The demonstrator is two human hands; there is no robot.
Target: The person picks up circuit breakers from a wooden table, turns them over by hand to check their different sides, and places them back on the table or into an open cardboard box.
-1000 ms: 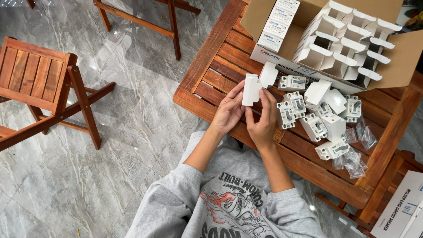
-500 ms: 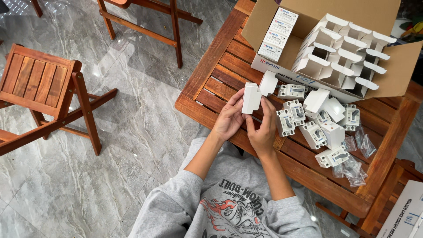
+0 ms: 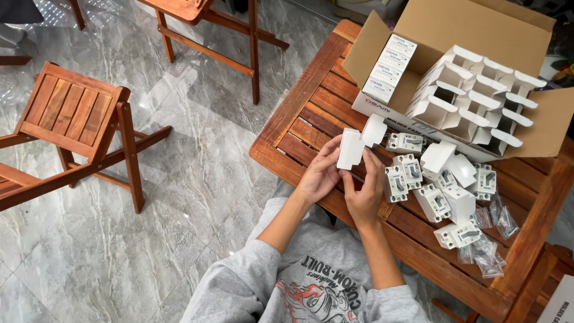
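Both sets of fingers pinch a small white carton — left hand below-left, right hand beneath — raised just over the slatted tabletop; white breakers lie beside, an open cardboard box beyond.

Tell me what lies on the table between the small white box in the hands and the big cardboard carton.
In the head view, between the small white box and the cardboard carton lies one loose white box; otherwise bare table slats.

Small white box's contents hidden; folding chair cropped.
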